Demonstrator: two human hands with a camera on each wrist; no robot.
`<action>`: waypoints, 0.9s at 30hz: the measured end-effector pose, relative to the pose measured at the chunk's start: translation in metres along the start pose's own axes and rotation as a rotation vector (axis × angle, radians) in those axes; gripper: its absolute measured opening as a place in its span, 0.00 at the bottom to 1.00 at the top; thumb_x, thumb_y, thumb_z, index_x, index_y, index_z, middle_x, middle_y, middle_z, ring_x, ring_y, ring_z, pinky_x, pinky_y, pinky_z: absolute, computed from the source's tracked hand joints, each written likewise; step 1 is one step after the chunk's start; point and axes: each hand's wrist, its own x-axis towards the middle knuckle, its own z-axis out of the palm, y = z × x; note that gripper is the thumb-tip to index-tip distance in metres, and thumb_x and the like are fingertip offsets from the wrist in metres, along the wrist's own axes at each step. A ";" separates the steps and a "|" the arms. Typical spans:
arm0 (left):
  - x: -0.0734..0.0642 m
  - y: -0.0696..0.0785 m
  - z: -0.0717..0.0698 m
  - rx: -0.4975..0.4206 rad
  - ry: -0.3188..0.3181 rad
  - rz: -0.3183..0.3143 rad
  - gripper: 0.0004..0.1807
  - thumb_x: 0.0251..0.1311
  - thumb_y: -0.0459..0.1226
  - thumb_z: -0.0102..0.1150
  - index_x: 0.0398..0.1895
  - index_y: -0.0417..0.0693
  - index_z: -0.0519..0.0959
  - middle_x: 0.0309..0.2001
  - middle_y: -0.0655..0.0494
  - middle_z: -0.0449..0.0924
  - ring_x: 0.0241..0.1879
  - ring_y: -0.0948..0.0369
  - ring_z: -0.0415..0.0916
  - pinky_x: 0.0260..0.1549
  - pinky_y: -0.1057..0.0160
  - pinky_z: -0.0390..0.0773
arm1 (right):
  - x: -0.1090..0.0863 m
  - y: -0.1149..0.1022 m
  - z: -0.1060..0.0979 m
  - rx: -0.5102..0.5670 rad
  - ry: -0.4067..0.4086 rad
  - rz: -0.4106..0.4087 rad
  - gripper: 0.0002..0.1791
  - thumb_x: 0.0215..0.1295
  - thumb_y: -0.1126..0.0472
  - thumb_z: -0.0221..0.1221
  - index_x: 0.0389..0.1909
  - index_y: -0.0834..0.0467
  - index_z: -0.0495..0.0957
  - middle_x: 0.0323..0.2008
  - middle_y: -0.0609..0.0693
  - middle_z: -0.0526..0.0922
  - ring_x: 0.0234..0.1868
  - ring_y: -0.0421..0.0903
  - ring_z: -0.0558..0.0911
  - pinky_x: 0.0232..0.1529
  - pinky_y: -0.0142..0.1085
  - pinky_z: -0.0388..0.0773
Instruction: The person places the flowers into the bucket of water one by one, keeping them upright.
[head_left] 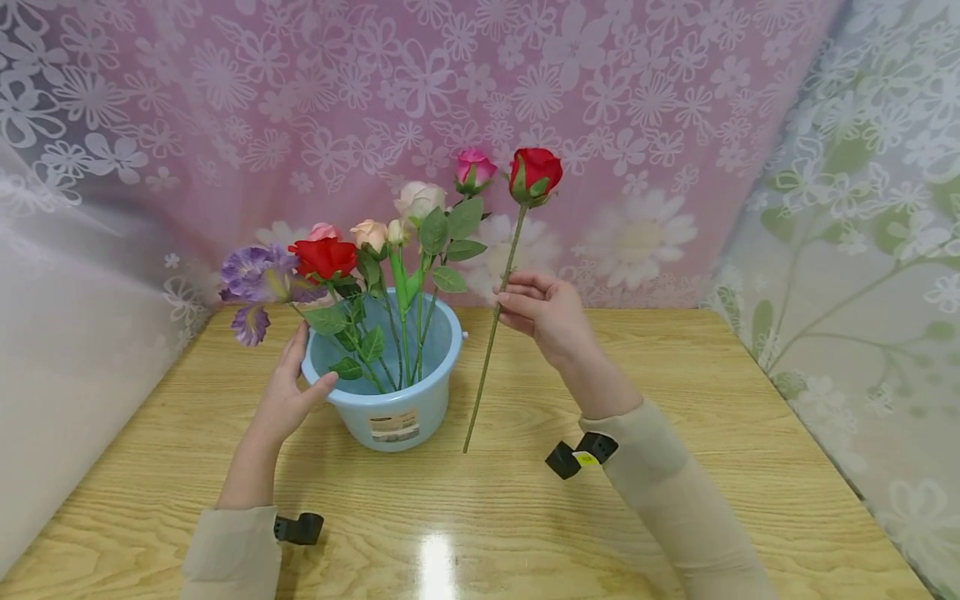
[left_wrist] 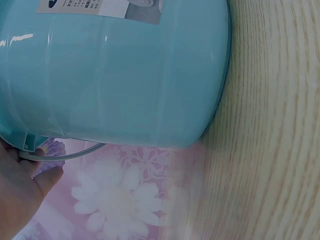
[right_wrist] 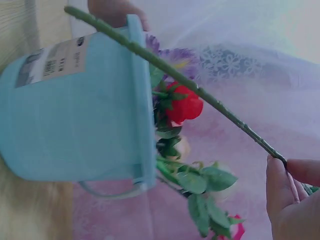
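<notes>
A light blue bucket (head_left: pixel 393 417) with a label stands upright holding several artificial flowers, among them a red rose (head_left: pixel 324 259), a purple iris (head_left: pixel 255 275) and a white rose (head_left: pixel 420 202). At the bucket's left side, my left hand (head_left: pixel 285 396) holds the rim, thumb toward the front; in the left wrist view its fingers are beside the handle (left_wrist: pixel 75 154). My right hand (head_left: pixel 551 321) pinches the stem of another red rose (head_left: pixel 536 175) between thumb and fingers. This rose is outside the bucket, to its right, bloom up and stem slanting down left.
The wood-grain table (head_left: pixel 720 467) extends around the bucket. A pink flower-patterned curtain (head_left: pixel 315 100) hangs behind it, with pale curtains (head_left: pixel 862 250) at the sides. Black wrist cameras (head_left: pixel 581 454) are strapped to both sleeves.
</notes>
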 end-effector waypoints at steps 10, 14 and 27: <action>-0.002 0.011 -0.001 -0.003 -0.005 -0.016 0.46 0.53 0.39 0.55 0.67 0.34 0.38 0.66 0.35 0.35 0.64 0.44 0.35 0.57 0.43 0.47 | 0.005 -0.029 0.034 -0.004 0.060 -0.176 0.11 0.56 0.75 0.54 0.41 0.69 0.70 0.32 0.55 0.76 0.32 0.45 0.80 0.36 0.33 0.77; 0.000 -0.002 0.000 0.005 -0.002 -0.010 0.47 0.53 0.40 0.56 0.68 0.39 0.38 0.67 0.39 0.36 0.65 0.46 0.36 0.58 0.44 0.48 | 0.009 -0.035 0.043 0.042 0.068 -0.224 0.11 0.55 0.76 0.54 0.40 0.70 0.72 0.33 0.57 0.78 0.31 0.46 0.80 0.34 0.32 0.77; 0.001 -0.009 0.000 0.007 -0.008 0.006 0.46 0.54 0.41 0.55 0.68 0.39 0.37 0.67 0.39 0.35 0.65 0.46 0.35 0.58 0.43 0.46 | 0.034 -0.005 0.054 -0.096 0.103 -0.237 0.15 0.55 0.75 0.55 0.45 0.73 0.71 0.36 0.59 0.77 0.34 0.47 0.80 0.38 0.36 0.76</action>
